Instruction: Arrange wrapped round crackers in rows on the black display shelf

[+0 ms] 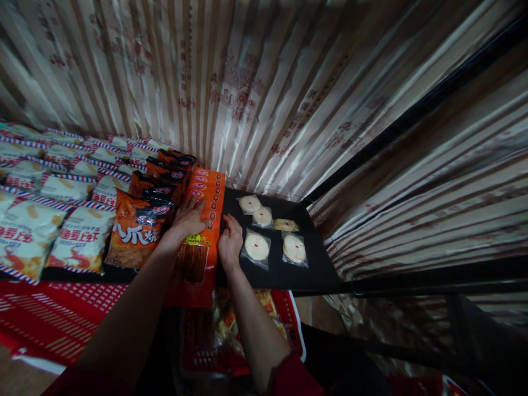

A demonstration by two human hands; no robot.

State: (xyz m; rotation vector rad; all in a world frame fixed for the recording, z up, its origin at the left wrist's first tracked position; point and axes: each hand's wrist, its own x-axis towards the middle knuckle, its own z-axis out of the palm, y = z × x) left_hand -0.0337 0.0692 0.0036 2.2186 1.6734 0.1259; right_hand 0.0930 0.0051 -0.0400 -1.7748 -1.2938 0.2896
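Orange snack packets (200, 250) overlap at frame centre; the left hand (190, 220) rests on them, fingers spread. At their right edge, the right hand's (231, 242) fingers lie together, grip unclear. Wrapped round crackers (256, 247) sit right of centre on a black shelf (297, 279).

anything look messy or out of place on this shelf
Mostly the round packets at the right of the black shelf: they lie scattered, two overlapping, while the snack bags at the left line up in rows. The front orange pack also juts past the shelf's front edge. No spill shows.
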